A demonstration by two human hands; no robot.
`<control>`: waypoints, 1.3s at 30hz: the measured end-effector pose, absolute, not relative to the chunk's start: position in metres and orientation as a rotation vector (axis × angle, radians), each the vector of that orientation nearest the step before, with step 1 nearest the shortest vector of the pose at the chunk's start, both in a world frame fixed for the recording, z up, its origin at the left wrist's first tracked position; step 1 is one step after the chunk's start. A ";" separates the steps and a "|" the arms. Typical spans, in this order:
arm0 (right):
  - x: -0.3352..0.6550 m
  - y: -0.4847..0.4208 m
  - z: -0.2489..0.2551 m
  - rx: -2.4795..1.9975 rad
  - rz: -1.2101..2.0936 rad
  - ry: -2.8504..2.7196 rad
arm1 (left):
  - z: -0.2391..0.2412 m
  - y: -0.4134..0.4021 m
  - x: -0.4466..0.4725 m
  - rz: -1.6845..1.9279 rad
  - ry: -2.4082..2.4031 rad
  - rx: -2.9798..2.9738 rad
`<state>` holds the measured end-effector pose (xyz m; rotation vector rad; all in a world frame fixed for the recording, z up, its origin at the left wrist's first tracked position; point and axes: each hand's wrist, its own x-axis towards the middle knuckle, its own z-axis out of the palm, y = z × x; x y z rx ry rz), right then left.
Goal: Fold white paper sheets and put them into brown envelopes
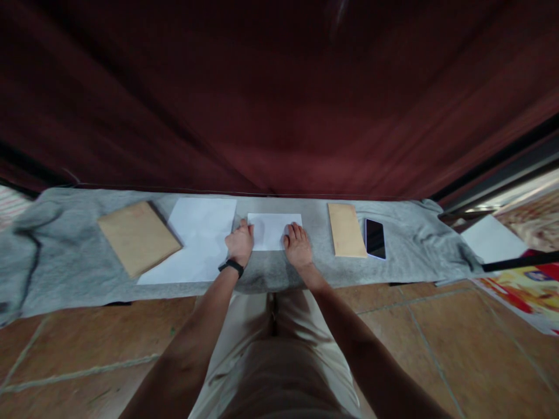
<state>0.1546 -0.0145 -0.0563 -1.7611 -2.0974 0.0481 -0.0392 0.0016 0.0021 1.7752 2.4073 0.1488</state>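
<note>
Terracotta floor tiles (pixel 87 337) lie nearest, with beige trousers (pixel 262 337) between two bare forearms. A black wristband (pixel 231 266) circles the left wrist. On a grey felt cloth (pixel 414 250), the left hand (pixel 240 243) is curled at the left edge of a small white rectangular paper (pixel 273 230); whether it pinches the paper cannot be told. The right hand (pixel 298 244) lies flat, fingers spread, on the paper's right edge. Left of it are a large white sheet (pixel 198 244) and a wide brown envelope (pixel 138 237); right of it, a narrow brown envelope (pixel 346 230) and a black smartphone (pixel 375 238). Farthest hangs a dark red curtain (pixel 279 99).
</note>
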 end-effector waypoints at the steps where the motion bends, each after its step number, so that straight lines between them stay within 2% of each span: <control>1: 0.155 -0.015 -0.056 -1.762 0.051 -2.100 | 0.003 0.000 -0.040 0.181 2.405 1.803; 6: 0.154 -0.014 -0.056 -1.759 0.063 -2.100 | 0.002 -0.010 -0.032 0.368 2.231 2.142; 11: 0.154 -0.014 -0.055 -1.745 0.071 -2.092 | -0.014 -0.014 -0.012 0.376 1.940 2.324; 18: 0.154 -0.015 -0.056 -1.722 0.068 -2.077 | -0.037 -0.014 -0.013 0.341 1.920 2.322; 33: 0.149 -0.008 -0.047 -1.779 0.159 -2.066 | -0.043 -0.016 -0.014 0.325 1.955 2.401; 39: 0.120 0.013 -0.046 -1.567 0.282 -2.149 | -0.045 -0.016 -0.016 0.260 1.939 2.396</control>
